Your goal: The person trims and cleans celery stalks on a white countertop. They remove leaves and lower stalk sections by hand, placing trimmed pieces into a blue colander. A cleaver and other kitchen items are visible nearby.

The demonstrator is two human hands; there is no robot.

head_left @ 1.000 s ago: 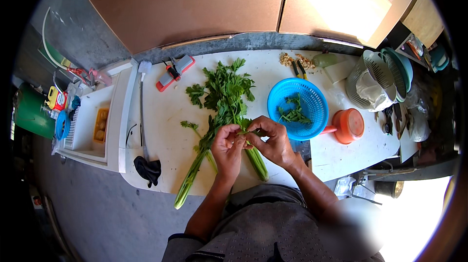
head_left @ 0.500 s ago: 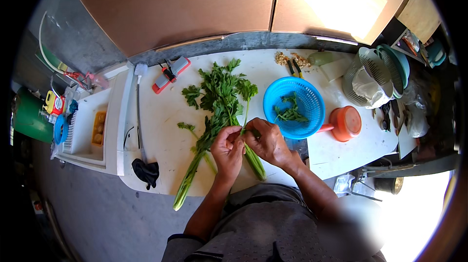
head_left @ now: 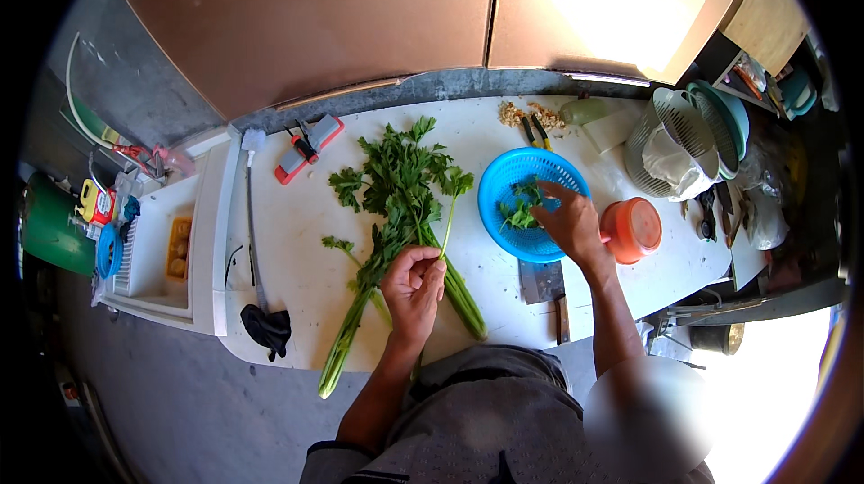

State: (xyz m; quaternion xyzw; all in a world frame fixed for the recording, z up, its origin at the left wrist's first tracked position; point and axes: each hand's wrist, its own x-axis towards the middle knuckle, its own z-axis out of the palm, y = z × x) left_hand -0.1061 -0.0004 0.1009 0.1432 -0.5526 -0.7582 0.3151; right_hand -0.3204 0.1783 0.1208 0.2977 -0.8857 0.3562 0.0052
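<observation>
My left hand is closed, pinching a thin celery stem upright between thumb and fingers; leaves remain at its top. Over the right part of a blue plastic basket is my right hand, its thumb and index finger apart. Loose celery leaves lie in the basket just beside those fingertips. A bunch of celery spreads across the white table, leaves toward the far side. Its thick stalks point to the near edge, one group overhanging it.
A cleaver lies partly under the basket. To the right stand an orange dipper and stacked baskets. Pliers, a red-grey tool, a long brush and a black cloth lie around. A white sink adjoins at left.
My right hand has moved from beside my left hand, at the stem, rightward over the blue basket. The cleaver shows more fully. My left hand keeps its pinch on the stem.
</observation>
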